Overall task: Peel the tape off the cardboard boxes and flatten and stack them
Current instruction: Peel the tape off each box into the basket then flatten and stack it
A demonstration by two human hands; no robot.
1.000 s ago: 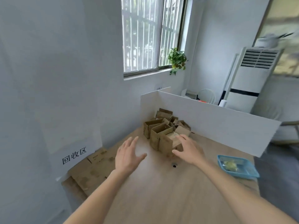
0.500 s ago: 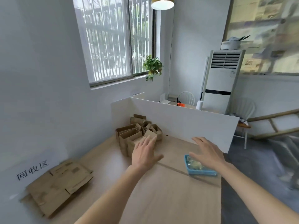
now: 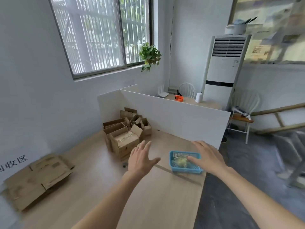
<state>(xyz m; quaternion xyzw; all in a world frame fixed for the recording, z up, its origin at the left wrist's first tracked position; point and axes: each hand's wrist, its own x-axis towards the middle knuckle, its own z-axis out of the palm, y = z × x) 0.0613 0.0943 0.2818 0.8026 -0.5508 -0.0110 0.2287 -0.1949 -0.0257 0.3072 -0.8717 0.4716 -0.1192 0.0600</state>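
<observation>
On the table, far-left by the white divider, stands the cluster of open boxes. Flattened stack lies at the near-left edge. Blue basket sits right, holding what looks like wadded tape. Left hand, fingers spread, empty, hovers just right of the nearest box and is the nearer one. Right hand, also spread and empty, hovers over the basket, further from the boxes.

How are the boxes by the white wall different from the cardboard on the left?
The boxes by the divider stand up with flaps open; the cardboard pile on the left lies flat. The standing boxes are clustered side by side; the flat pieces are stacked. The front standing box has shiny tape; on the blurred flat pile I can't tell. Both are brown cardboard on the same table.
</observation>
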